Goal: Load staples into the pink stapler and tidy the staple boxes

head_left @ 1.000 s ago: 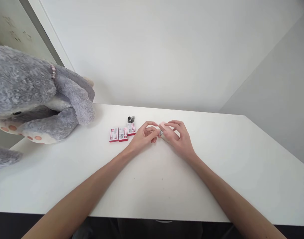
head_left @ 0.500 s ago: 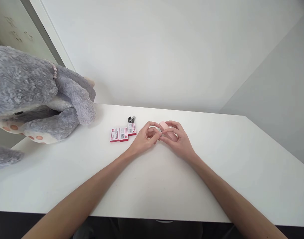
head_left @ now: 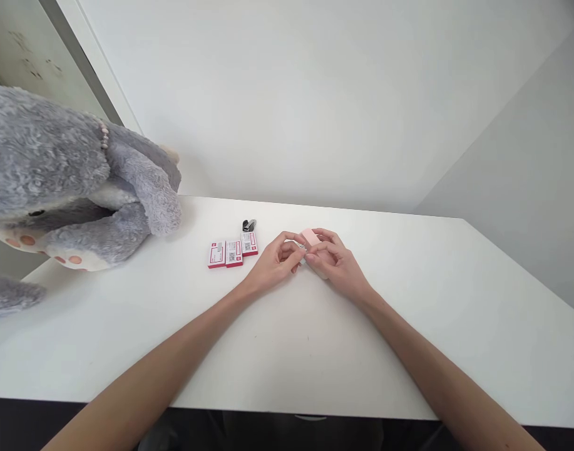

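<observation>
A pink, rounded block-like object [head_left: 310,237], which may be a stapler, is between my two hands at the middle of the table. My right hand [head_left: 336,263] is closed around it, the fingers over its far side and the thumb on the near end. Next to its left side, my left hand [head_left: 280,258] has thumb and index finger pinched on a small silvery piece [head_left: 303,250]. Both fingertips nearly meet there, so most of that piece is hidden and I cannot make out its kind.
Several small red-and-white boxes [head_left: 216,254] lie left of my hands. Behind them sits a small black and silver item [head_left: 249,225]. A large grey plush toy [head_left: 146,188] takes up the left side of the white table [head_left: 287,351]. A white wall [head_left: 305,106] rises behind.
My right thumb and fingers have shifted on the pink object, curling closer toward the silvery piece. The left hand has barely moved. The boxes lie where they were.
</observation>
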### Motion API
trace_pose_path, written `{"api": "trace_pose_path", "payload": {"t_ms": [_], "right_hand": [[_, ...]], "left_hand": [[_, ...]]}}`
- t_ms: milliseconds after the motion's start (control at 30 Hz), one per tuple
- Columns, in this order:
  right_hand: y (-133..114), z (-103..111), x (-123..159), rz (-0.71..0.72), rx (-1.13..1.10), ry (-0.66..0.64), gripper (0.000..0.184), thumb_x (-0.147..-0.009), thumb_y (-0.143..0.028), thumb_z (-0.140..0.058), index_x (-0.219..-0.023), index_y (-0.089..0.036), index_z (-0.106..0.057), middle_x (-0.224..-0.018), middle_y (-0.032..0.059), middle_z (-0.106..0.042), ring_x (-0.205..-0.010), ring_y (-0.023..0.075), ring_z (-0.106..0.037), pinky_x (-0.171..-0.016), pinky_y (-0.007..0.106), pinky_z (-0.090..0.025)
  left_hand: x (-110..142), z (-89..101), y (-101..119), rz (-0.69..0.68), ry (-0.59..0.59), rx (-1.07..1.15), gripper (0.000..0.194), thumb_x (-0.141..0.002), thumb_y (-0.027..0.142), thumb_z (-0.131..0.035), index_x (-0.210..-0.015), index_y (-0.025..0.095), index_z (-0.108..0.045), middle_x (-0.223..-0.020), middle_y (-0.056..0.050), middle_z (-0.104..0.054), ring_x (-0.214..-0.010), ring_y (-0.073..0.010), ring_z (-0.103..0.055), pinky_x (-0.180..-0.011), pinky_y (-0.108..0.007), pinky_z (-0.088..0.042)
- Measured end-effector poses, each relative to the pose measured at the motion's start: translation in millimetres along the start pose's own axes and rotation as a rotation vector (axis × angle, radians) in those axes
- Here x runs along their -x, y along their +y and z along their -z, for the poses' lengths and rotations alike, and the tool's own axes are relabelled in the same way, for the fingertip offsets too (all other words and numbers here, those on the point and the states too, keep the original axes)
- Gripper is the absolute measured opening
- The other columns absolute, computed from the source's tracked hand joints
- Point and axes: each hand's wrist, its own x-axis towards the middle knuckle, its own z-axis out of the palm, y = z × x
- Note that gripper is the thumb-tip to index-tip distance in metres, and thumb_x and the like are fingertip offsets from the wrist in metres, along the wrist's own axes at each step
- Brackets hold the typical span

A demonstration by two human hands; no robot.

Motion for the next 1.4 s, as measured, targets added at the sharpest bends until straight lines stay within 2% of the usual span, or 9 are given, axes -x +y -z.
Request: {"api": "trace_pose_path", "payload": {"t_ms": [133,233,300,433,600,833,1033,1200,1400], "right_hand": [[-1,3,-2,-0.061,-0.09,0.032,0.03,-0.086,-0.061,-0.075,-0.087,-0.031,-0.078,-0.152,0.0036,-0.053,-0.146,0.0312,-0.047,-0.112,0.048,-0.048],[2,5,-4,-0.116,-0.241,0.095,0.033,-0.085,-0.062,-0.076,-0.087,-0.029,-0.077,-0.153,0.0041,-0.055,-0.14,0.0309,-0.055,-0.108,0.047,-0.051],[4,6,-6,-0.147,-0.297,0.132,0.034,-0.086,-0.062,-0.075,-0.088,-0.029,-0.077,-0.153,0.0037,-0.057,-0.14,0.0305,-0.055,-0.108,0.047,-0.052],[8,8,-9,-0.192,-0.32,0.181,0.038,-0.084,-0.065,-0.075,-0.087,-0.027,-0.075,-0.147,0.0043,-0.062,-0.137,0.0305,-0.057,-0.105,0.046,-0.054],[5,5,-7,-0.202,-0.331,0.184,0.039,-0.084,-0.065,-0.075,-0.091,-0.027,-0.073,-0.134,0.0055,-0.069,-0.123,0.0282,-0.064,-0.1,0.043,-0.055],[11,6,-9,-0.206,-0.364,0.301,0.037,-0.087,-0.064,-0.07,-0.092,-0.028,-0.07,-0.121,0.0051,-0.072,-0.113,0.0264,-0.067,-0.095,0.042,-0.056],[21,12,-14,-0.248,-0.405,0.407,0.036,-0.086,-0.062,-0.066,-0.088,-0.026,-0.065,-0.116,0.0073,-0.072,-0.112,0.0284,-0.069,-0.091,0.043,-0.058],[18,10,-13,-0.264,-0.499,0.416,0.027,-0.085,-0.053,-0.071,-0.085,-0.026,-0.065,-0.111,0.0061,-0.071,-0.108,0.0262,-0.068,-0.089,0.041,-0.058],[17,9,-12,-0.272,-0.46,0.396,0.021,-0.084,-0.047,-0.073,-0.085,-0.027,-0.068,-0.109,0.0054,-0.07,-0.102,0.0246,-0.067,-0.085,0.038,-0.057]], "left_hand": [[-1,-1.1,-1,-0.055,0.102,-0.067,0.03,-0.104,0.051,-0.051,-0.105,0.022,-0.058,-0.093,-0.002,-0.064,-0.077,-0.0131,-0.056,-0.074,-0.028,-0.045],[-1,-2.9,0,-0.127,0.221,-0.264,0.028,-0.107,0.045,-0.045,-0.097,0.021,-0.057,-0.096,-0.004,-0.064,-0.086,-0.0161,-0.057,-0.075,-0.03,-0.043],[0,-5.5,0,-0.221,0.225,-0.415,0.024,-0.106,0.039,-0.046,-0.093,0.022,-0.056,-0.095,-0.004,-0.063,-0.088,-0.0177,-0.056,-0.077,-0.031,-0.043],[3,-10.6,-4,-0.348,0.164,-0.581,0.017,-0.104,0.03,-0.045,-0.093,0.022,-0.055,-0.093,-0.005,-0.062,-0.089,-0.0198,-0.056,-0.087,-0.035,-0.045],[3,-9.4,-13,-0.419,0.034,-0.822,0.009,-0.093,0.025,-0.058,-0.102,0.022,-0.061,-0.094,-0.005,-0.065,-0.09,-0.0223,-0.059,-0.088,-0.038,-0.046],[7,-11.5,-6,-0.606,-0.076,-0.926,0.03,-0.093,0.018,-0.061,-0.121,0.027,-0.067,-0.146,-0.009,-0.062,-0.136,-0.0317,-0.05,-0.111,-0.05,-0.042],[9,-16.8,-6,-0.6,-0.269,-0.975,0.046,-0.098,0.035,-0.064,-0.144,0.033,-0.059,-0.16,-0.006,-0.052,-0.154,-0.0353,-0.037,-0.124,-0.058,-0.032],[3,-11.8,-15,-0.557,-0.149,-1.051,0.046,-0.106,0.04,-0.05,-0.149,0.025,-0.053,-0.156,-0.009,-0.055,-0.155,-0.0343,-0.035,-0.127,-0.056,-0.03],[-3,-5.7,-19,-0.421,0.118,-1.091,0.039,-0.106,0.035,-0.045,-0.14,0.02,-0.056,-0.139,-0.017,-0.06,-0.147,-0.0355,-0.041,-0.123,-0.062,-0.028]]}}
